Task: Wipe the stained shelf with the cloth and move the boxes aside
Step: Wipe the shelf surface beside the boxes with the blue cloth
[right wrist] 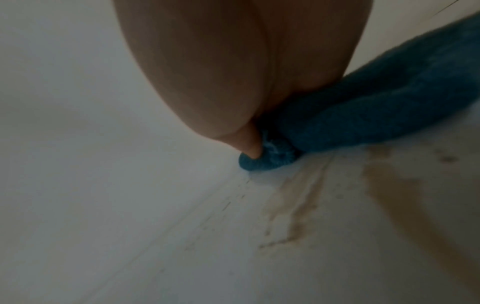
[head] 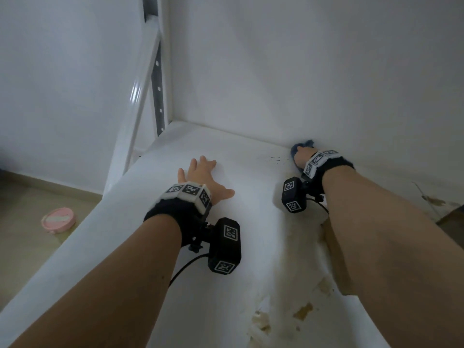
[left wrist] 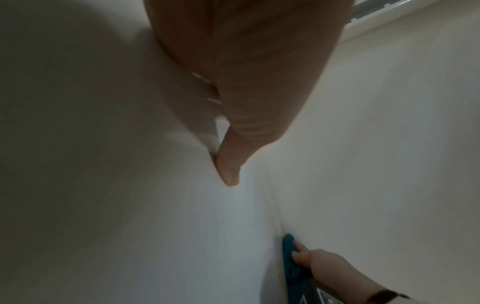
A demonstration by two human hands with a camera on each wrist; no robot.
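Left hand: our left hand point(head: 200, 175) lies flat on the shelf point(head: 251, 197), fingers spread, holding nothing.
Right hand: our right hand point(head: 301, 156) presses the cloth point(head: 300, 146); whether its fingers curl round it, we cannot tell.
Cloth: blue, at the shelf's back edge against the wall point(head: 301, 71).
Stains: brown stains point(right wrist: 293, 216) just beside the cloth.

Cloth point(head: 301, 144) mostly hidden under right hand point(head: 302, 156); fingers unseen

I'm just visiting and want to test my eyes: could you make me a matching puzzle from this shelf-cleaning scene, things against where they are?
Things:
1. blue cloth
2. left hand
3. pink round container
4. brown stains

Places:
A. on the floor, left of the shelf
B. flat on the shelf, fingers spread
C. on the shelf's near part
D. under the right hand, against the back wall

Pairs: 1-D, 2-B, 3-A, 4-C
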